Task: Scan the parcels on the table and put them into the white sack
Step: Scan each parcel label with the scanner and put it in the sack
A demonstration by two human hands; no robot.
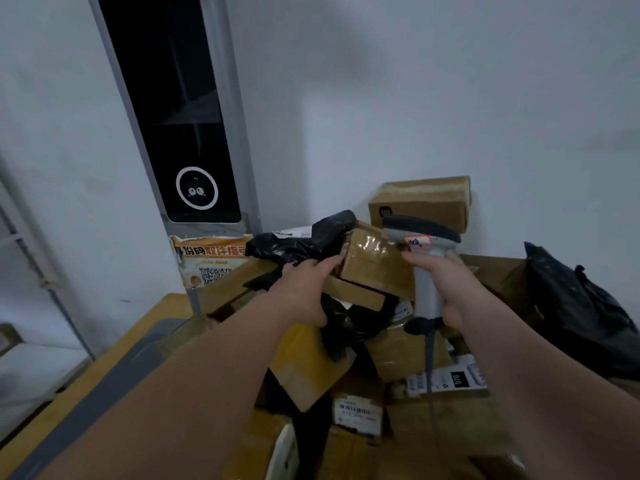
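Two hands busy. Left hand [304, 289] grips a taped cardboard parcel [372, 268], raised over the pile [304, 362], presumably to face the barcode scanner [427, 289] just right of it; right hand [453, 285] clamps the scanner's handle. White sack unseen.

Parcels [346, 358] crowding table; above, open air
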